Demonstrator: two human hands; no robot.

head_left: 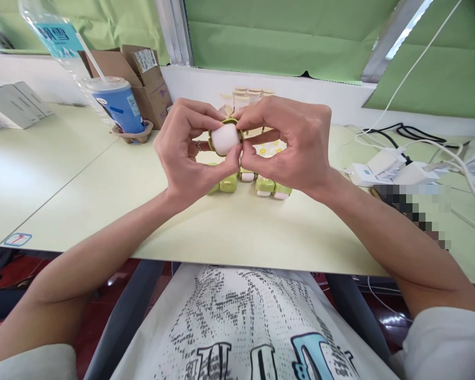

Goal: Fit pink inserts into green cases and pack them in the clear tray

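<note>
Both of my hands are raised above the pale table [237, 227] and meet around one small object with a white rounded face and a green rim [225, 139]. My left hand [184, 150] pinches its left side with thumb and fingers. My right hand [291, 145] grips its right side, thumb underneath. Below my hands, several similar small green and white pieces [264, 186] lie in a row on the table. Behind them stand a few clear little containers with light lids [247, 96], partly hidden by my fingers.
A blue paper cup with a straw [119, 105] sits in a cardboard holder at the back left, next to a plastic bottle [57, 39] and an open cardboard box [142, 79]. White chargers and cables [396, 169] lie at the right. White boxes [11, 105] rest far left.
</note>
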